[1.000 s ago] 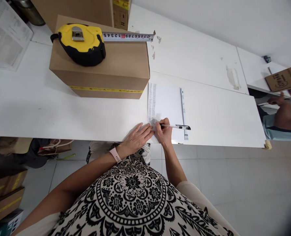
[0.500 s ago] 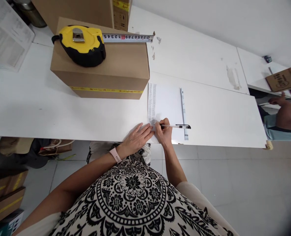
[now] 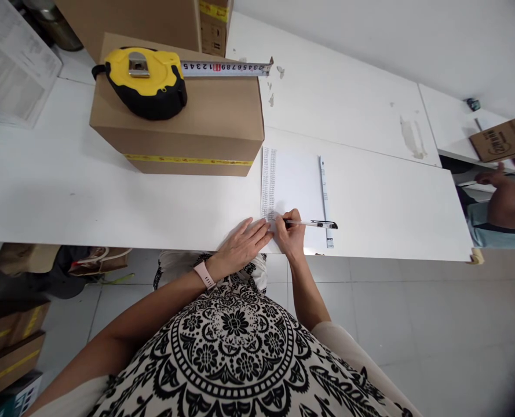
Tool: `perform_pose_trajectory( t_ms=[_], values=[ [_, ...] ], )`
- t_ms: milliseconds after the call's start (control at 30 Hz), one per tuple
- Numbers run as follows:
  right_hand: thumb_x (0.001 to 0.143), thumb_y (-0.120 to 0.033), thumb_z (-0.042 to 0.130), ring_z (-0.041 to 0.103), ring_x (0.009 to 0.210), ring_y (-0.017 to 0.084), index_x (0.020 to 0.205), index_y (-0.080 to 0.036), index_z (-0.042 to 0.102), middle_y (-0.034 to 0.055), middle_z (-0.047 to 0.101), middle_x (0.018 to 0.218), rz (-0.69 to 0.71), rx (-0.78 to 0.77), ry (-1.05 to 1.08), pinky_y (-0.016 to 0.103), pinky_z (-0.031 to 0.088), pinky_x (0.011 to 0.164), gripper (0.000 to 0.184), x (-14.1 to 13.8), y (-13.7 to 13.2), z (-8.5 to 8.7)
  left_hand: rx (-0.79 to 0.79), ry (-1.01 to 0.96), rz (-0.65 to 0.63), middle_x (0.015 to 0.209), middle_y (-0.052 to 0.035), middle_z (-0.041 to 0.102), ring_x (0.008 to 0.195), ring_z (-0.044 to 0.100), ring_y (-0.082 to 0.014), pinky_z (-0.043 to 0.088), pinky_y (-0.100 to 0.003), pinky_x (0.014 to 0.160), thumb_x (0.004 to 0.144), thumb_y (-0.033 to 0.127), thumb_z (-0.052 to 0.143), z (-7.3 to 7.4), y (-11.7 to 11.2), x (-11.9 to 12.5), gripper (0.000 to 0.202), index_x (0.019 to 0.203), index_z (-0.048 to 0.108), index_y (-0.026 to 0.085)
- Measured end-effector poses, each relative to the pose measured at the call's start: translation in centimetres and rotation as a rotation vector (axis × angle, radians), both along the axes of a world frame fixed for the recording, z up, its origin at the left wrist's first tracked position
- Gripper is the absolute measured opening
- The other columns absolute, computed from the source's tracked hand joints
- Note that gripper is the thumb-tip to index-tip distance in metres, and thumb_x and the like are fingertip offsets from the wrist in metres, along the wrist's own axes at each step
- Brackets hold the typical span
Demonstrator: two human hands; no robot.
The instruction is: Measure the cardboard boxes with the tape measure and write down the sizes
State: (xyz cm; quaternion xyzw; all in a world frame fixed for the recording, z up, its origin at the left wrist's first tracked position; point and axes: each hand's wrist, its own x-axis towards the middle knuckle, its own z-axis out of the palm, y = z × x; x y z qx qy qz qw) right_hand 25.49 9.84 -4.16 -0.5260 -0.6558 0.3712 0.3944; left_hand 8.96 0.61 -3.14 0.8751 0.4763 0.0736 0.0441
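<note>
Where the white surface (image 3: 383, 214) begins on my far left, I see a printed sheet (image 3: 14, 63), its text too blurred to read, with a metal flask (image 3: 61, 29) near it. Lower down on that side, cartons (image 3: 11, 359) with yellow tape are stacked below the level of the surface. Next comes a brown cardboard box (image 3: 196, 124), a yellow band of tape along its near side, and on its top rests a yellow and black tape measure (image 3: 146, 81), its blade drawn out to the right.

My left hand (image 3: 243, 243) lies palm down at the near edge, fingers stretched out and gripping nothing, their tips at the lower left of a white paper (image 3: 298, 182). That paper sits just right of the box, with two narrow columns of tiny marks down its left side. Just beside those fingertips, my right hand (image 3: 291, 233) is curled closed around a pen (image 3: 313, 223), resting on the paper; I cannot see whether the nib touches. The pen's back end points right, over a pale blue strip (image 3: 324, 191) along the paper's right edge. At the far right, another person's hands are at a small carton (image 3: 503, 139).
</note>
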Motion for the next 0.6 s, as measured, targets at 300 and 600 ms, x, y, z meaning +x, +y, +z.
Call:
perform_pose_trajectory(
  t_ms=[300, 600],
  values=[
    [0.086, -0.031, 0.063, 0.043, 0.056, 0.011, 0.073, -0.025, 0.043, -0.0077, 0.043, 0.060, -0.019, -0.004, 0.016, 0.026, 0.037, 0.054, 0.024, 0.08, 0.06, -0.17, 0.010, 0.001, 0.002, 0.164, -0.0184, 0.043, 0.155, 0.034, -0.0296, 0.026, -0.052, 0.128, 0.103, 0.013, 0.040, -0.05, 0.00, 0.04, 0.054, 0.156, 0.039, 0.007],
    [0.084, -0.027, 0.062, 0.042, 0.056, 0.011, 0.073, -0.025, 0.042, -0.0081, 0.043, 0.059, -0.021, -0.009, -0.002, 0.026, 0.037, 0.053, 0.023, 0.06, 0.06, -0.02, 0.018, -0.014, 0.002, 0.164, -0.0180, 0.044, 0.156, 0.034, -0.0296, 0.026, -0.052, 0.129, 0.102, 0.014, 0.040, -0.13, -0.02, 0.00, 0.054, 0.156, 0.040, 0.007]
  ],
)
